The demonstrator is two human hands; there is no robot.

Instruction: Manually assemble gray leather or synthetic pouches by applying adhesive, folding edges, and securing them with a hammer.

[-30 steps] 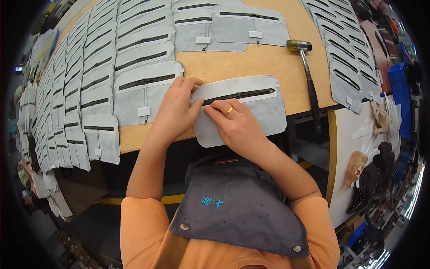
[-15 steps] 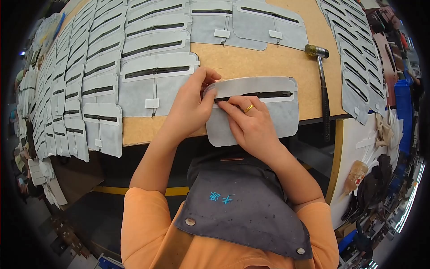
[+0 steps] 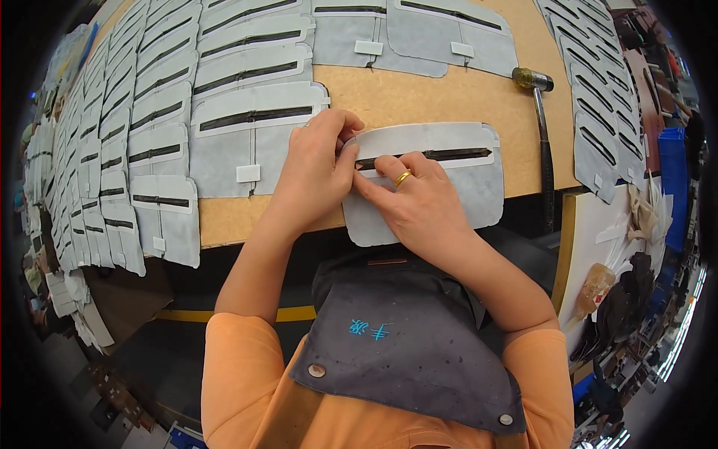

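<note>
A grey panel (image 3: 475,196) with rounded corners lies before me, its lower part overhanging the table's front edge. Across its upper part runs a black zipper (image 3: 458,155) set in a pale strip. My left hand (image 3: 314,168) pinches the panel's left edge near the zipper's end, thumb on top and fingers partly hidden behind. Over the panel, my right hand (image 3: 419,196) is closed, with curled fingers. Its thumb and fingertip press together at the zipper's left end, next to my left thumb. Whether they grip the tape or a loose thread there is too small to tell.
Overlapping rows of similar zippered panels (image 3: 254,142) cover the table (image 3: 434,97) on the left and far side. More panels (image 3: 596,150) hang at the right edge. A hammer (image 3: 544,142) with a yellowish-and-black head lies right of my work. A blue bin (image 3: 675,187) stands farther right.
My right hand's fingers have bent more and its knuckles have risen, drawing closer to my left thumb. My left hand still holds the panel's edge. The whole view has shifted slightly.
</note>
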